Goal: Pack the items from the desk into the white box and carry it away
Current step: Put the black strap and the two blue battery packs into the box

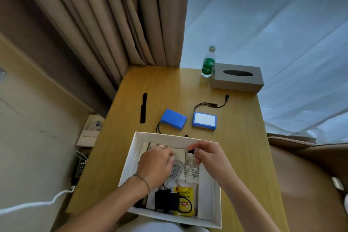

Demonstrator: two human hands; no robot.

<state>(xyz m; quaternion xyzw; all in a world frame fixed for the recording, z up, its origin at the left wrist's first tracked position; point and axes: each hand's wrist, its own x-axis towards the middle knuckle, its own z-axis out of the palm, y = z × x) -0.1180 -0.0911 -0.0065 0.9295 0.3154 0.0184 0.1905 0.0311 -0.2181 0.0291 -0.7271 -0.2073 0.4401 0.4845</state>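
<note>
A white box (165,137) stands at the near edge of the wooden desk (169,84). It holds a yellow tea bag (185,199), a black adapter (165,201), a coiled white cable (178,169) and a small labelled bottle (191,167). My left hand (156,164) is down inside the box, fingers bent over the white cable; its grip is hidden. My right hand (207,156) pinches the bottle's black cap. Beyond the box lie two blue battery packs, one on the left (174,121) and one on the right (204,120), both with black leads, and a black strap (143,108).
A green-labelled water bottle (208,64) and a grey tissue box (237,79) stand at the desk's far right corner. Brown curtains hang behind the desk. A brown chair (310,175) is at the right, a wall socket (92,128) at the left.
</note>
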